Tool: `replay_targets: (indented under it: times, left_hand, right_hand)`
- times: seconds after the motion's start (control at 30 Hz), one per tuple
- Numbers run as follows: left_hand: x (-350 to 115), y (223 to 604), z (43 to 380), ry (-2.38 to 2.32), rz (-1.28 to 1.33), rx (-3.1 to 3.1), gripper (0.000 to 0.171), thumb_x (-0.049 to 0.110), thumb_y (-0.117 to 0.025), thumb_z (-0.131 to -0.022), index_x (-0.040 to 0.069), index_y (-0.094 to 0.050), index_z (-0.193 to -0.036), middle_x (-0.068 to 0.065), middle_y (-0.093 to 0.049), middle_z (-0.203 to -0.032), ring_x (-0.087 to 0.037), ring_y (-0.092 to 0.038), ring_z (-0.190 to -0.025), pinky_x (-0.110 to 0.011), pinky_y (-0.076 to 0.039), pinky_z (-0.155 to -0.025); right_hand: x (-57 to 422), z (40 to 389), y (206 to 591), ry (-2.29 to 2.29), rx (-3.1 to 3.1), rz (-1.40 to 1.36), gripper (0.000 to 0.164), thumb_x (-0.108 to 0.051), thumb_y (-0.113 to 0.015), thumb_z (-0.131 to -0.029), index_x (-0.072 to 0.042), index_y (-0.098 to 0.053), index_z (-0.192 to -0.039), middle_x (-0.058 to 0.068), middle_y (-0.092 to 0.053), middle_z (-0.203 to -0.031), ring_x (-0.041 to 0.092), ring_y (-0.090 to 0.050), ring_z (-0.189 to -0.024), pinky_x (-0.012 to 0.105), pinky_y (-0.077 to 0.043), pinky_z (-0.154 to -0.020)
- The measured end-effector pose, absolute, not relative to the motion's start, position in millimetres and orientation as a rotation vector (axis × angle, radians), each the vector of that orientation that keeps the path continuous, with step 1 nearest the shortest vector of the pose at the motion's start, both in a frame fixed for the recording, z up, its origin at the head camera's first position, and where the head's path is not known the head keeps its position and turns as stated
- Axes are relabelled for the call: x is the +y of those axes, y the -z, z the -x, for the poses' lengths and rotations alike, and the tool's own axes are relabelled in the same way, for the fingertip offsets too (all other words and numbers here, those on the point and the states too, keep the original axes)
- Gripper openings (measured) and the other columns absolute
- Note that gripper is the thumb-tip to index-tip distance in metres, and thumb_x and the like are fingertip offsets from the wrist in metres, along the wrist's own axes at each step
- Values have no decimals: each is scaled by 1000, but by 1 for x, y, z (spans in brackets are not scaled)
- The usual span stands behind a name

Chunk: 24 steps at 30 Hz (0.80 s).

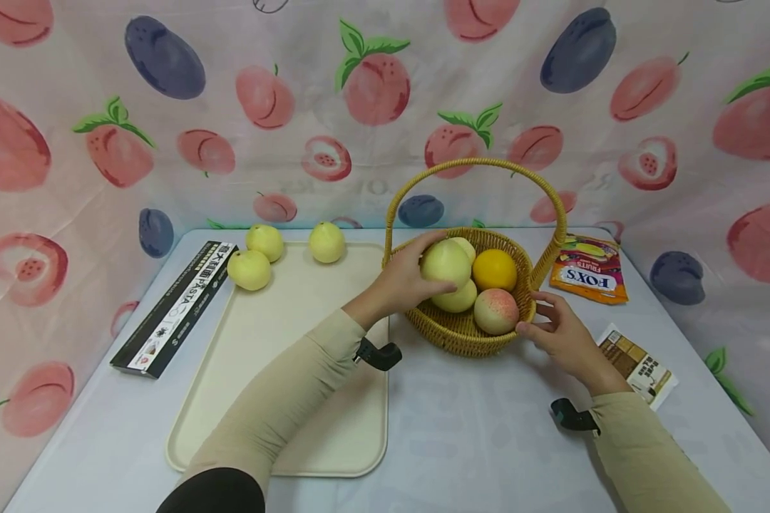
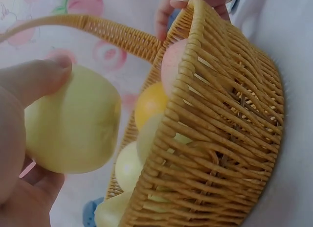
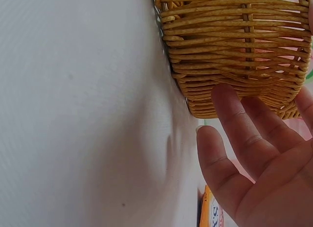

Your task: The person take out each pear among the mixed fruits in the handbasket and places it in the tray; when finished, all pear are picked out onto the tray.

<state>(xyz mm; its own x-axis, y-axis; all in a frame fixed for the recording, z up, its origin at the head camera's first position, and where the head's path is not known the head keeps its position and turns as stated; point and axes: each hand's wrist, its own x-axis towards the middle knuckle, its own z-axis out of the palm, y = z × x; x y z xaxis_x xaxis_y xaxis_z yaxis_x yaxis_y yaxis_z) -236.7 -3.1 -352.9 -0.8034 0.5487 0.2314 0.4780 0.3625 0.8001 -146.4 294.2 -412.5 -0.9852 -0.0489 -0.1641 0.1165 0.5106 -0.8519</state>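
Observation:
My left hand [image 1: 406, 281] holds a yellow-green apple [image 1: 446, 261] over the left side of a wicker basket [image 1: 468, 347], thumb and fingers on opposite sides of the fruit. Inside the basket lie more yellow-green apples [image 1: 455, 298], an orange [image 1: 495, 270] and a peach [image 1: 496, 312]. On the basket's right side, near the base of its arched handle [image 1: 476, 162], my right hand [image 1: 565, 335] grips the rim with thumb and index finger. Its other fingers [image 3: 244, 134] reach along the outer wall in the right wrist view.
Left of the basket lies a cream tray [image 1: 308, 342], with several yellow-green apples [image 1: 326, 242] at its far end. A black pasta box [image 1: 175, 310] lies beside the tray. Right of the basket are a FOX'S candy bag [image 1: 590, 269] and a brown-and-white packet [image 1: 637, 365].

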Motion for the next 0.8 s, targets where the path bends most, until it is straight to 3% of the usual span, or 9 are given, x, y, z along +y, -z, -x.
replay_targets:
  times: [0.47,0.8]
  left_hand:
    - [-43,347,215,-1400,-979,2545,79,29,-84,-83,11,-43,-149,-5,-50,-145,-22,-55,-121,-36,-49,-97]
    - [-75,352,210,-1480,-976,2558,77,20,-85,-83,3,-44,-146,-9,-50,-143,-21,-50,-129,-32,-43,-105]
  right_hand:
    - [294,146,412,1477,2576,-68,89,-48,-66,-95,-10,-16,-159,29,-25,-157,45,-48,-127,56,-47,-98]
    - [294,146,412,1474,2568,-76,91,-50,-66,-94,-10,-16,-159,30,-25,-157,46,-47,-128,58,-46,-99]
